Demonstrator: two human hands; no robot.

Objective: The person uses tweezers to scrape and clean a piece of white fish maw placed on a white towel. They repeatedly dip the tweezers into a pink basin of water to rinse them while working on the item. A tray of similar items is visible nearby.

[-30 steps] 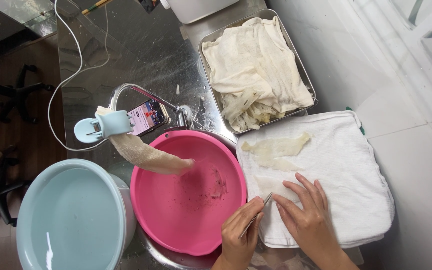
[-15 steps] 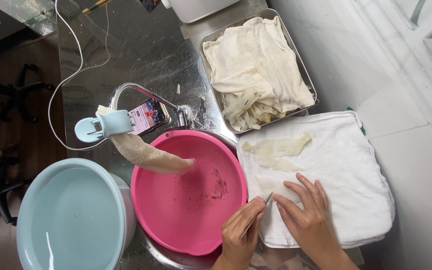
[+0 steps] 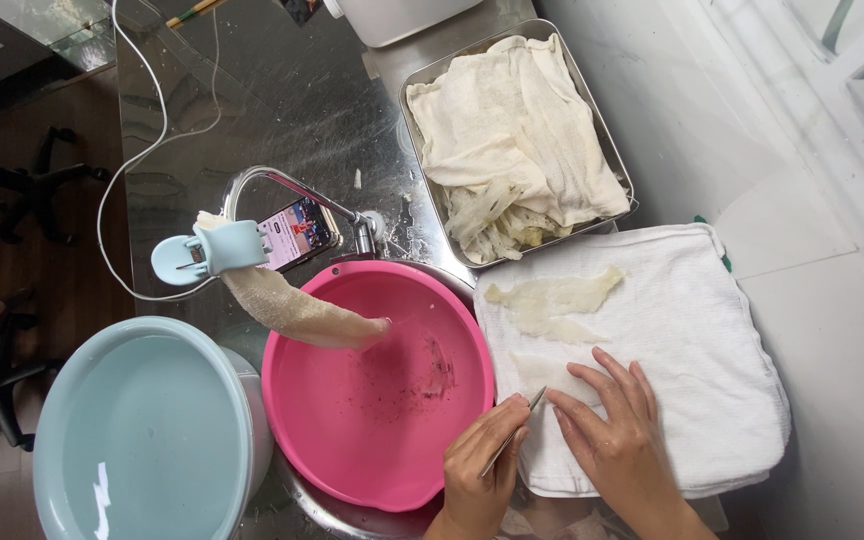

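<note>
My left hand (image 3: 480, 468) grips thin metal tweezers (image 3: 514, 432), their tip touching a pale translucent piece (image 3: 537, 371) lying on a folded white towel (image 3: 692, 330). Flat on the same towel, my right hand (image 3: 614, 435) presses its spread fingers just right of the tweezer tip. A second, longer translucent piece (image 3: 555, 297) lies further up the towel. The pink basin (image 3: 377, 385) sits directly left of the towel, with dark specks in its water.
A metal tray (image 3: 518, 130) holding a cream cloth and more pale pieces stands behind the towel. A light blue basin (image 3: 142, 435) of water is at the left. A cloth-wrapped faucet (image 3: 282, 300) hangs over the pink basin, with a phone (image 3: 297, 232) and white cable behind.
</note>
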